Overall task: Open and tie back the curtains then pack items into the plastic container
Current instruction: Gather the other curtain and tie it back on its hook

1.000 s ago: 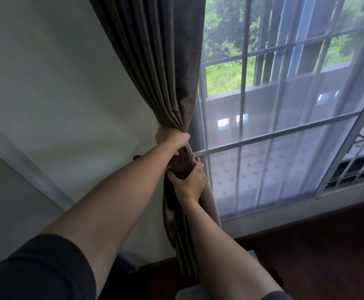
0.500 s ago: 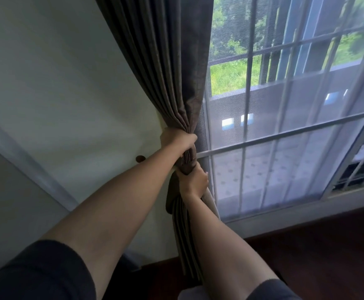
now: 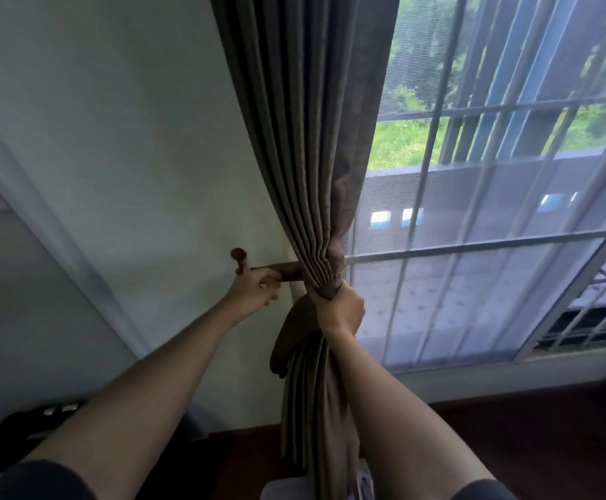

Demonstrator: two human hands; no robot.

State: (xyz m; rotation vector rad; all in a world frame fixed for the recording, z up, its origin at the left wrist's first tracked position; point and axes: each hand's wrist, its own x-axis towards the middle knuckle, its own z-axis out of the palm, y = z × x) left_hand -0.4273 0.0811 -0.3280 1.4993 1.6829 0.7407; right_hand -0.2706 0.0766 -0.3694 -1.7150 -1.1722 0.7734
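Lower left corner: a dark striped thing (image 3: pixel 16 438), too blurred to name
Wall hook (image 3: pixel 239 255): a small dark knob on the pale wall (image 3: pixel 113 138), a little left of mid frame
Left hand (image 3: pixel 252 292): right under the hook, fingers curled round the free end of the tie-back band (image 3: pixel 288 271); the end does not look looped on yet, though I cannot be sure from where I stand
Tie-back band: a flat brown strip running level from that hand to the curtain (image 3: pixel 305 157) and pulled taut round the pleats; soft and thin, I'd guess, so it wants a pinch close to its end to find the hook
Curtain: brown cloth falling from the top centre of the frame, bunched to a narrow waist at mid frame, then hanging loose toward the bottom centre; limp, thick and fairly weighty by the look, likely to spread the moment it is let go
Right hand (image 3: pixel 343 308): clenched round the gathered pleats just below the band, touching it, keeping the bundle together
Best hold: at the waist, a whole fist round all the folds, as here
Sheer curtain (image 3: pixel 474 283): a thin white veil over the lower part of the barred window (image 3: pixel 438 113), right half of the frame
Plastic container: nowhere in sight
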